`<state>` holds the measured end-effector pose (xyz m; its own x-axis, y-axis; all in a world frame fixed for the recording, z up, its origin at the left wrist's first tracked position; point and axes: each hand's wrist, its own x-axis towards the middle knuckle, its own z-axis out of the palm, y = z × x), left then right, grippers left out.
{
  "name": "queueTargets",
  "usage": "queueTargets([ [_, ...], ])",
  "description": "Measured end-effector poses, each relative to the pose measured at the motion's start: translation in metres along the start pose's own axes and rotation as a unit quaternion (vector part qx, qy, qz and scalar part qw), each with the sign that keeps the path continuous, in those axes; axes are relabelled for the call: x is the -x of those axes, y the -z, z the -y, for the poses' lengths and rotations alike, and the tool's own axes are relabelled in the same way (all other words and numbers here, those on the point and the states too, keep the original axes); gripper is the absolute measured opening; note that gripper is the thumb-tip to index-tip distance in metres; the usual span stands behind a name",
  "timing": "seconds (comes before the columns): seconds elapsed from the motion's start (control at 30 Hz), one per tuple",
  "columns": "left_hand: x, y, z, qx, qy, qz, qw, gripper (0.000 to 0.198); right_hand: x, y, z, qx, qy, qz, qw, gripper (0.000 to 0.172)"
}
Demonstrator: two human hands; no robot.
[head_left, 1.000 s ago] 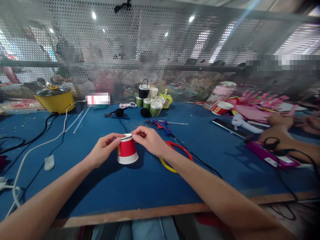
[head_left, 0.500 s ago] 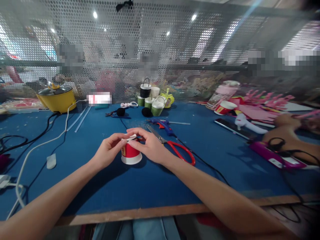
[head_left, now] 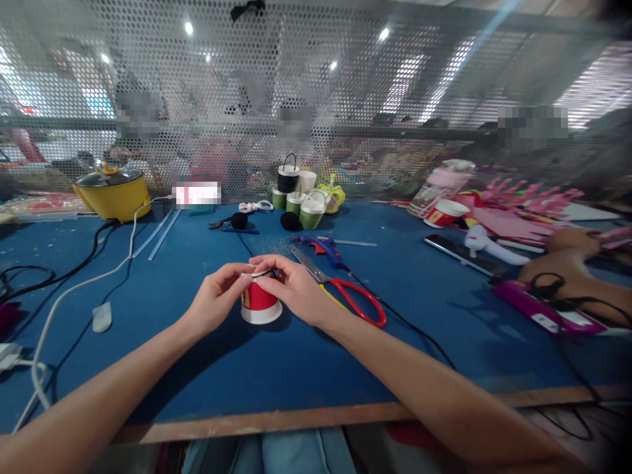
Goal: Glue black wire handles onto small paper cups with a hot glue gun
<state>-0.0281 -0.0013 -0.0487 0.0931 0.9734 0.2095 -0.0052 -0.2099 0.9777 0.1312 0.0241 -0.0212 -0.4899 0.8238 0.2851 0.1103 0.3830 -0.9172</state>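
Cup (head_left: 261,301), red-and-white paper, wide end down on blue tabletop (head_left: 207,382) | left hand (head_left: 218,296): fingers pinched on upper edge | right hand (head_left: 297,291): fingers pinched there too, at thin black cord (head_left: 266,273)

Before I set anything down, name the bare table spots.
Between the held red cup and the front edge; between the glue-gun cord and the purple power strip. Crowded: around the green cups and pink pieces.

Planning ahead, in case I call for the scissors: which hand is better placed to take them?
Probably the right hand: the scissors lie beside its wrist, while the left hand is farther off, across the red cup. Both hands touch the cup.
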Motion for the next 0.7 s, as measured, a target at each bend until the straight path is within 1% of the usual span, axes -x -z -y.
queueTargets([
  [0.7,0.0022,0.0,0.0003,-0.018,-0.006,-0.003,1.0,0.029,-0.0017,-0.0029,-0.0033,-0.045,-0.003,-0.006,0.999,0.005],
])
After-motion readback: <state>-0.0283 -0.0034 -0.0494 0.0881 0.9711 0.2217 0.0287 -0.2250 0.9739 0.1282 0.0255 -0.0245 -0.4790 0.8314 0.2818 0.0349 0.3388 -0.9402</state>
